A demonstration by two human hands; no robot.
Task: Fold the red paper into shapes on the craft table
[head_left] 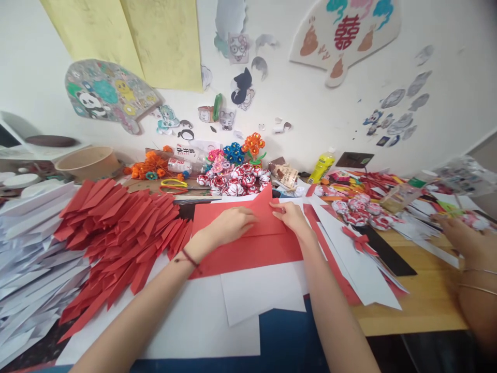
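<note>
A large sheet of red paper [252, 254] lies in front of me on white sheets [217, 316]. Part of it is folded over, and a pointed corner [264, 196] stands up at its far edge. My left hand [233, 225] rests on the folded part, fingers loosely stretched and slightly blurred at the tips. At the fold's right end, my right hand [290, 215] pinches the paper between thumb and fingers. Left of the sheet is a big heap of folded red paper strips [124, 228], with folded white paper strips [34, 269] beyond it.
Red-and-white paper flowers [240, 178], a clear bottle [188, 165] and a yellow bottle [323, 165] line the wall side. White cut sheets [351, 259] and a black strip [388, 248] lie at right. Another person's hand [466, 241] is at the far right edge.
</note>
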